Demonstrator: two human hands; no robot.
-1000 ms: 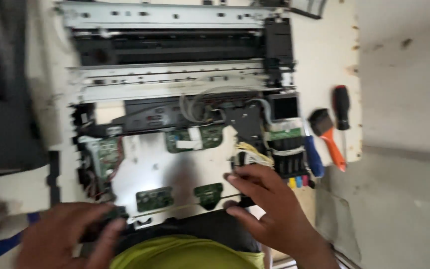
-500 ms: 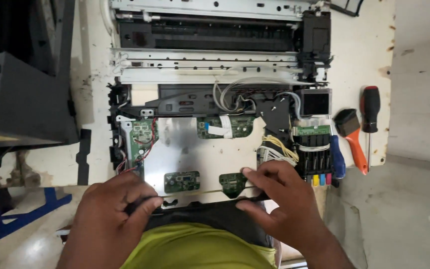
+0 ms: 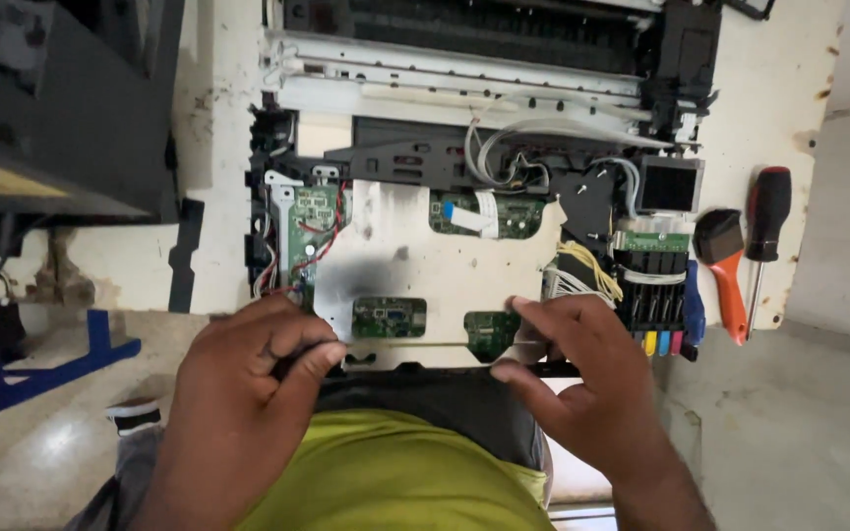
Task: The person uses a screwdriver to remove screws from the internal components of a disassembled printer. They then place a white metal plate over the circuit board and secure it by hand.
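An opened printer chassis (image 3: 464, 88) lies on a worn white bench, its cover off. A pale metal shield plate (image 3: 425, 265) covers the middle, with green circuit boards (image 3: 315, 211) showing through its cut-outs and at its left. My left hand (image 3: 238, 393) pinches the plate's near left edge with thumb and fingers. My right hand (image 3: 577, 379) grips the near right edge, close to a bundle of yellow and white wires (image 3: 582, 270). A block of ink cartridges (image 3: 656, 295) with coloured tabs sits at the right.
A red-handled screwdriver (image 3: 764, 231), an orange-handled brush (image 3: 725, 265) and a blue tool (image 3: 693, 300) lie right of the chassis. A dark printer cover (image 3: 51, 108) stands at the left. A blue bracket (image 3: 61, 354) lies on the floor below it.
The view has shifted so the chassis sits lower and more central. Both hands have moved up from the near edge and closed on the shield plate's front corners.
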